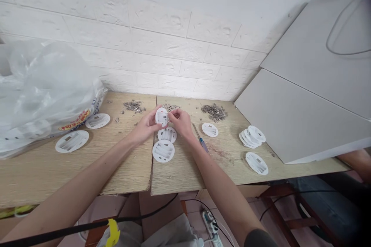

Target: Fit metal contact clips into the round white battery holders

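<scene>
My left hand (147,126) grips a round white plastic piece (161,117) by its edge, tilted up above the table. Closed fingertips of my right hand (180,120) meet the right edge of that piece; whatever they pinch is too small to make out. Just below the hands, two more white discs (163,151) lie one against the other across the table seam. A pile of small metal parts (171,107) sits behind my hands. To the right of my right hand lie a screwdriver with a blue handle (203,144) and a single white disc (210,129).
More metal parts (215,112) are heaped at the back right, others (133,106) at the back left. White discs (252,136) are stacked on the right. A large plastic bag (52,88) fills the left side. Grey panels (304,112) stand at right, beside another person's arm (357,162).
</scene>
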The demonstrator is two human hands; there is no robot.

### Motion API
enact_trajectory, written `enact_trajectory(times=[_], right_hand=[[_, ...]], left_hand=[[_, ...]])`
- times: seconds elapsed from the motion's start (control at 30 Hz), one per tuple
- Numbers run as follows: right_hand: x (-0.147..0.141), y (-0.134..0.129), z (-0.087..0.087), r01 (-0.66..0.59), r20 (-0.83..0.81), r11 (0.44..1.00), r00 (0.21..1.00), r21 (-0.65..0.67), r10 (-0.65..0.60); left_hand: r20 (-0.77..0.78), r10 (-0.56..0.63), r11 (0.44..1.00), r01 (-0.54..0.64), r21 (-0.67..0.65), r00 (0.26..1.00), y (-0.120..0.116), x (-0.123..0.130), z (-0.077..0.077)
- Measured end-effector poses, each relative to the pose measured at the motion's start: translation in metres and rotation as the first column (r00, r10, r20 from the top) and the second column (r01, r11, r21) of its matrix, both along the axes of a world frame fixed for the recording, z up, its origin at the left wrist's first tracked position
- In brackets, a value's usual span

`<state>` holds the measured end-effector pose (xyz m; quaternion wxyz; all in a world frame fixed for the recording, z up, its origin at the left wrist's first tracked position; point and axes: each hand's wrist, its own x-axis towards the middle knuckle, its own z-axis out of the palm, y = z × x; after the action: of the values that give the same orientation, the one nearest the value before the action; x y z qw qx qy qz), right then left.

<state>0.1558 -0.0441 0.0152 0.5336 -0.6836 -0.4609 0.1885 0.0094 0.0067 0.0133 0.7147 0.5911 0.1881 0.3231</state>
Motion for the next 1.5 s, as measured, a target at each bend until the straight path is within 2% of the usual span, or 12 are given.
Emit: enact_trajectory(times=[0.17, 0.43, 0.83, 1.1, 1.27, 1.37, 1.5], right_hand=[[0.000, 0.001, -0.002, 0.018, 0.039, 1.000, 0.999, 0.001, -0.018], [-0.005, 0.002, -0.006, 0.064, 0.137, 0.997, 0.988, 0.050, -0.071], [-0.005, 0.001, -0.006, -0.082, 0.365, 0.988, 0.931, 0.130, 0.029], [0.000, 0.002, -0.007, -0.127, 0.333, 0.984, 0.940, 0.127, 0.079], [-0.002, 0.000, -0.004, -0.156, 0.416, 0.980, 0.905, 0.121, 0.092], [-0.004, 0.002, -0.003, -0.124, 0.361, 0.983, 0.930, 0.136, 0.068], [-0.001, 0.002, 0.006, -0.123, 0.129, 0.986, 0.986, 0.114, 0.108]], left_hand=[[-0.038, -0.045, 0.985, 0.050, 0.163, 0.998, 0.002, 0.002, -0.009], [-0.078, 0.043, 0.957, -0.018, 0.291, 0.996, 0.000, 0.002, -0.009], [-0.042, 0.069, 0.965, -0.056, 0.256, 0.997, -0.003, 0.000, -0.004], [-0.082, 0.058, 0.963, -0.034, 0.266, 0.995, 0.002, 0.000, -0.011], [-0.075, 0.064, 0.965, -0.043, 0.258, 0.995, 0.002, 0.001, -0.011], [-0.028, 0.077, 0.966, -0.068, 0.249, 0.997, 0.000, 0.001, -0.005], [0.060, 0.116, 0.974, -0.126, 0.191, 0.991, 0.000, 0.001, 0.005]])
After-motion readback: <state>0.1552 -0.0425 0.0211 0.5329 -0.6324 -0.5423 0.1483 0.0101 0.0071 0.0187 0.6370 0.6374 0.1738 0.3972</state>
